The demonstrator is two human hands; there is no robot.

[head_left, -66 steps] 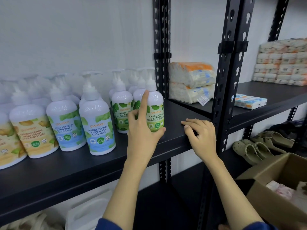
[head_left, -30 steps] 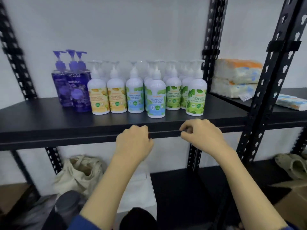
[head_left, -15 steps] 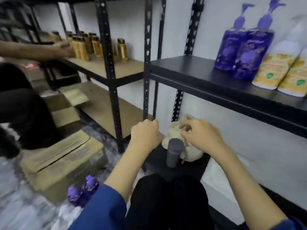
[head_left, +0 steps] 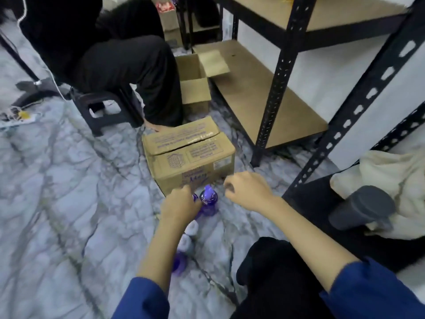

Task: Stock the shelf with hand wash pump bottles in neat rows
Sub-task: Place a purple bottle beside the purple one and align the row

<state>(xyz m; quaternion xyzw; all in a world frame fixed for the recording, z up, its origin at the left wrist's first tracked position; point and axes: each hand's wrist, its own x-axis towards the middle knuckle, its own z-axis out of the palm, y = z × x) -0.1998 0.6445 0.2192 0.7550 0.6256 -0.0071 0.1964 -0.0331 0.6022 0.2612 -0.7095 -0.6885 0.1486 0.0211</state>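
— Bottles: where are the pump bottles sitting?

— Purple hand wash pump bottles (head_left: 208, 201) are standing on the marble-patterned floor (head_left: 69, 203), just in front of a closed cardboard box (head_left: 190, 155). More bottles, white-capped (head_left: 192, 227) and purple (head_left: 179, 262), are trailing back along the floor beside the left forearm, partly hidden by it.

— And the left hand?

— The left hand (head_left: 180, 206) is reaching down at the nearest purple bottles, fingers curled downward and touching them. Whether it is actually gripping one cannot be told; the fingertips are hidden and blurred.

— The right one?

— The right hand (head_left: 247, 191) is hovering just right of the purple pump head, fingers loosely curled, holding nothing.

— What else is lying around?

— A second person in black (head_left: 115, 54) is sitting on a dark plastic stool (head_left: 101, 109) beyond the box, next to an open carton (head_left: 195, 84). A black metal rack with wooden shelves (head_left: 264, 88) is standing at the right, and on a black lower shelf (head_left: 310, 194) nearer the camera a grey tumbler (head_left: 363, 210) is lying tilted against a cream cloth bag (head_left: 391, 171).
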